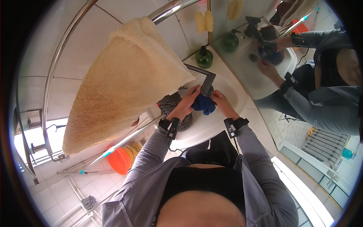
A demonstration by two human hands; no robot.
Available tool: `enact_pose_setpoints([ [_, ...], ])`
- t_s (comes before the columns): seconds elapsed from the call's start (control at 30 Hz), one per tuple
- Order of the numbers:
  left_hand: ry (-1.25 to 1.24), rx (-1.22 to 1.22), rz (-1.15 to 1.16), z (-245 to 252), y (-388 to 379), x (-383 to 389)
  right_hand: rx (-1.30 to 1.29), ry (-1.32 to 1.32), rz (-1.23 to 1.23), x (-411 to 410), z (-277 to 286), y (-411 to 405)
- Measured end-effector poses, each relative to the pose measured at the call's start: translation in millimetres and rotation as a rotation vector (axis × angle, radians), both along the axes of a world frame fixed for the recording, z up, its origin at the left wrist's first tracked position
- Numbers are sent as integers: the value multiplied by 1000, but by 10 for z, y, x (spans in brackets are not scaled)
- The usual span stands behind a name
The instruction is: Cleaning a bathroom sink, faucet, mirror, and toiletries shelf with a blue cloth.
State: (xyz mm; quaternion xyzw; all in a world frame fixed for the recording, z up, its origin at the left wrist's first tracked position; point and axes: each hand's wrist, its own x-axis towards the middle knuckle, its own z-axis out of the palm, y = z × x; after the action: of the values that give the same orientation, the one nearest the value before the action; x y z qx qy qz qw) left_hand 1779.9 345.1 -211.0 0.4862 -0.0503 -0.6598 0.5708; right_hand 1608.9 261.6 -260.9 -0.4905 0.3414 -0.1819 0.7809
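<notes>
A dark blue cloth (204,105) is bunched over the white washbasin (231,99), just below the spout of the dark grey faucet (208,82). My left hand (189,100) grips its left side, with the fingertips close to the spout. My right hand (222,101) pinches its upper right edge. Whether water is running cannot be told. Beside my left forearm, a grey mop head (173,106) of thick strands lies at the basin's left rim, partly hidden by that arm.
A cream towel (127,76) hangs from a metal rail at left. A green pump bottle (204,57) stands behind the faucet. The mirror (283,93) borders the basin at right. On the tiled floor are an orange bucket (117,161) and a white rack (75,184); a pole slants past the bucket.
</notes>
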Motion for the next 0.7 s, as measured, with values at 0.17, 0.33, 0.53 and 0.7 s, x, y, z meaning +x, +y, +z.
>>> enact_pose_setpoints([
  [0.17,-58,110,-244,238,-17,-117,-143,327,-253,-4,-14,-4],
  [0.33,-315,166,-249,-393,152,65,-183,403,-334,-9,46,-22],
  [0.53,-393,202,-278,-231,128,-9,237,10,-145,-111,220,49],
  [0.7,433,248,27,70,52,-340,-343,247,-68,158,298,413],
])
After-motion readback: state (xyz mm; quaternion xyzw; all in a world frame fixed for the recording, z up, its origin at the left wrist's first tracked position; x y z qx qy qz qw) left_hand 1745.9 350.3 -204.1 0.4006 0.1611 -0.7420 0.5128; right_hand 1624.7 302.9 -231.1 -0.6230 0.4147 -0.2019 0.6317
